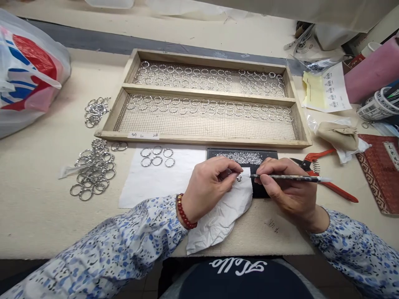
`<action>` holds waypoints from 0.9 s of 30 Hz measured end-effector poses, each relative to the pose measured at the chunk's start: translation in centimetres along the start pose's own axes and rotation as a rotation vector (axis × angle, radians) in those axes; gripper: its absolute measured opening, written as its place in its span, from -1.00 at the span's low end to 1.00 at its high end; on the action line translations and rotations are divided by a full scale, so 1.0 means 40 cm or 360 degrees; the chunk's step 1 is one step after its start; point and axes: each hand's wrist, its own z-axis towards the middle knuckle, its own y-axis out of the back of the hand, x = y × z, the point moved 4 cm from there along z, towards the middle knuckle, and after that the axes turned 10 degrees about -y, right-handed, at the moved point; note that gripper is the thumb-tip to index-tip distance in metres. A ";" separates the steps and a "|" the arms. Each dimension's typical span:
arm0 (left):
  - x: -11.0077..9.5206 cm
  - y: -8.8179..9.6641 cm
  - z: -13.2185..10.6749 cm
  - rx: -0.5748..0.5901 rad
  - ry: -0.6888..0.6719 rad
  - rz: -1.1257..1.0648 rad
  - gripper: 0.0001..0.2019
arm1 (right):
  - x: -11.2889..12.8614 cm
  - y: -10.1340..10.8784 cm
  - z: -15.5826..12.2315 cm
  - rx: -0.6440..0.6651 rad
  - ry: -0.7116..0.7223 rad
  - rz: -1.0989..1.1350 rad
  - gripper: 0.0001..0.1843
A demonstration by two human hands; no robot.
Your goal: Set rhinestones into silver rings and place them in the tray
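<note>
My left hand (pixel 212 182) pinches a small silver ring (pixel 239 177) between thumb and fingertips; most of the ring is hidden. A crumpled white tissue (pixel 218 226) lies under that hand and reaches up behind the ring. In my right hand (pixel 289 191) is a slim pen-like tool (pixel 294 177), held like a pencil, its tip pointing left near the ring. Whether the tip touches it, I cannot tell. Just beyond both hands is a black tray (pixel 215 153) with many tiny shiny stones (pixel 241 158). Several silver rings (pixel 156 160) sit in two rows on white paper (pixel 140 187).
A wooden-framed mesh tray (pixel 205 143) filled with rows of rings stands behind the hands. Loose ring piles (pixel 96 170) lie left, near a plastic bag (pixel 31 74). Red-handled pliers (pixel 339 189), a red pouch (pixel 382 174) and a cup of pens (pixel 378 106) are right.
</note>
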 end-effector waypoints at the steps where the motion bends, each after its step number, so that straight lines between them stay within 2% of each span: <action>1: 0.000 0.000 0.000 -0.0002 -0.0004 -0.0003 -0.82 | 0.002 0.001 -0.001 -0.0005 0.0005 -0.0002 -0.90; 5: 0.001 0.001 0.000 -0.0007 0.0011 -0.0017 -0.84 | -0.001 0.015 0.002 -0.0116 -0.0036 -0.0054 -0.92; 10: 0.007 0.004 -0.003 -0.0029 0.0063 -0.0017 -0.86 | -0.038 0.044 0.016 -0.0342 -0.0173 -0.0332 -0.92; 17: 0.012 0.005 -0.005 -0.0029 0.0062 -0.0012 -0.89 | -0.046 0.049 0.026 -0.0297 -0.0155 -0.0501 -0.88; 27: 0.006 0.006 -0.002 -0.0020 0.0056 0.0068 -0.89 | -0.043 0.044 0.027 -0.0287 -0.0150 -0.0531 -0.89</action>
